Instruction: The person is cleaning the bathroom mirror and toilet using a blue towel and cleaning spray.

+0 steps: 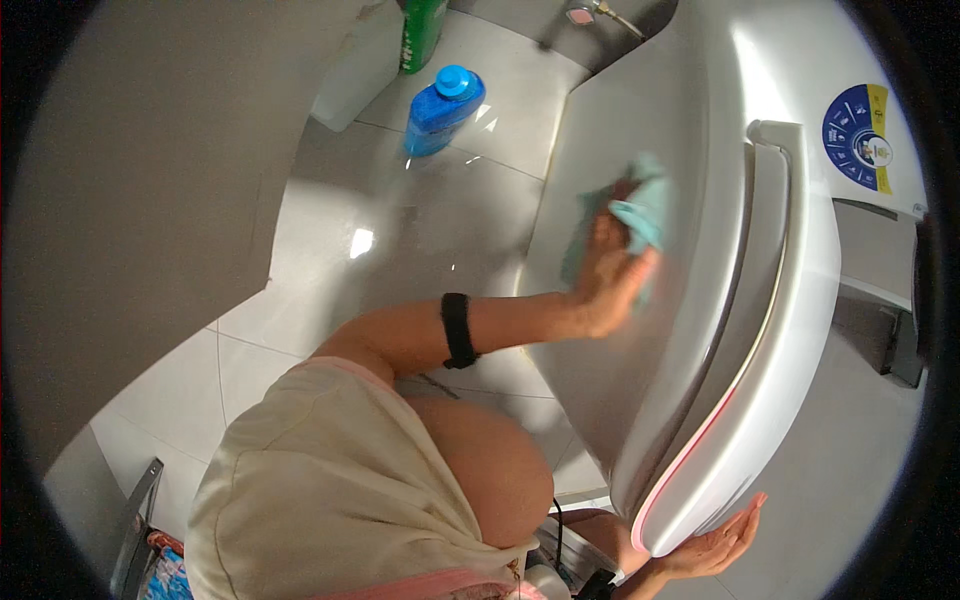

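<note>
A light green cloth (641,214) is in my left hand (611,277), pressed against the smooth side of a white toilet (585,150). The hand and cloth are blurred, and the fingertips are partly hidden by the cloth. The toilet's seat and lid (802,315) are down over the bowl. At the front end of the lid is my right hand (712,544), palm up, fingers extended, with nothing in it. Part of that hand is hidden by the lid, so I cannot tell whether it touches.
A blue bottle (442,112) with liquid stands on the wet tiled floor (420,247). Behind it are a green container (422,34) and a white container (360,71). A grey panel (150,187) borders the left. A metal valve (581,13) is at the back wall.
</note>
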### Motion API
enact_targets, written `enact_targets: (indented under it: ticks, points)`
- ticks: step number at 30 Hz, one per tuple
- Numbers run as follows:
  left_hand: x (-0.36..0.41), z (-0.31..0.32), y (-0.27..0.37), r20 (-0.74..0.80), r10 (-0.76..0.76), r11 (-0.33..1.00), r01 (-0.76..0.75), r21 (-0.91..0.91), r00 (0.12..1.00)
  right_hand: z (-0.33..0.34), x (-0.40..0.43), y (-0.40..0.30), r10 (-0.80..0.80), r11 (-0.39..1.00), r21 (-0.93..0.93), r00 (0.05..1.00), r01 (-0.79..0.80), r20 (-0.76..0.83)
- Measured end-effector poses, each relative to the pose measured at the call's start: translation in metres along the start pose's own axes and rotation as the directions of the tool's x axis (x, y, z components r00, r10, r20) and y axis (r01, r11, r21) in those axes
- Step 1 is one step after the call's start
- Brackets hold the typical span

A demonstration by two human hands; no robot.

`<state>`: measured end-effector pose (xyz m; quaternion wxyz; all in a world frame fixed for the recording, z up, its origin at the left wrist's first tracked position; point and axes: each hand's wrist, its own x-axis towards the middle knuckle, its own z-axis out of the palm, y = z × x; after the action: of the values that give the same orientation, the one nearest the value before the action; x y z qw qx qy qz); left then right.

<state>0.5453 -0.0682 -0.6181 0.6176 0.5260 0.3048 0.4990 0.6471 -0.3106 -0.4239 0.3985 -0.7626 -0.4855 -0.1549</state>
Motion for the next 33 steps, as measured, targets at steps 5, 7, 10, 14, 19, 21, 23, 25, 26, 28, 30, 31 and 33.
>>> enact_targets:
  ticks: [5,7,10,14,19,21,23,25,26,28,30,31,33]
  points:
    - [0.016,0.001,0.033,-0.015,0.481,0.874,-0.481,-0.072,0.876,-0.004,-0.002,0.006,-0.167,0.931,-0.295,0.97,0.215,0.178]
    - [0.013,-0.001,0.017,-0.071,0.529,0.845,-0.533,-0.048,0.846,-0.003,0.0,0.005,-0.113,0.983,-0.128,0.986,0.129,0.126]
    - [0.012,-0.009,-0.002,0.048,0.059,0.966,-0.045,-0.253,0.997,0.003,0.004,-0.005,0.011,1.0,0.014,0.999,-0.012,0.053]
    - [0.007,-0.015,-0.082,0.001,-0.057,0.969,0.055,0.243,0.998,0.006,0.005,-0.009,0.045,0.996,-0.084,0.999,-0.042,0.029]
    - [-0.02,-0.019,-0.185,-0.183,0.099,0.869,0.005,0.495,0.978,0.002,0.006,-0.003,-0.009,0.994,-0.108,0.999,0.014,0.045]
    - [-0.032,-0.015,-0.191,-0.208,0.072,0.854,0.047,0.517,0.975,0.003,0.009,-0.001,-0.022,0.997,-0.067,0.999,0.024,0.028]
    - [-0.037,-0.015,-0.183,-0.205,-0.188,0.857,0.262,0.443,0.961,0.006,0.01,0.002,0.058,0.995,-0.089,0.998,-0.055,0.033]
    - [-0.042,-0.011,-0.169,-0.199,-0.273,0.863,0.331,0.382,0.941,0.001,0.008,0.007,-0.037,0.999,-0.003,0.999,0.037,0.024]
    - [-0.047,-0.006,-0.166,-0.258,-0.394,0.887,0.438,0.144,0.882,0.001,0.006,0.007,-0.02,0.997,0.071,1.0,0.021,-0.008]
    - [-0.049,-0.001,-0.154,-0.281,-0.514,0.855,0.509,-0.097,0.811,0.008,0.004,-0.001,-0.031,0.979,-0.201,0.999,0.037,0.033]
    - [-0.053,0.008,-0.142,-0.428,-0.638,0.749,0.645,-0.152,0.64,0.01,0.004,0.0,-0.052,0.985,-0.163,0.998,0.056,0.027]
    - [-0.055,0.011,-0.138,-0.429,-0.633,0.754,0.639,-0.151,0.645,0.009,0.003,0.0,-0.075,0.989,-0.125,0.997,0.077,0.024]
    - [-0.061,0.018,-0.132,-0.405,-0.614,0.748,0.663,-0.025,0.678,0.01,0.005,0.0,-0.153,0.943,-0.283,0.983,0.175,0.098]
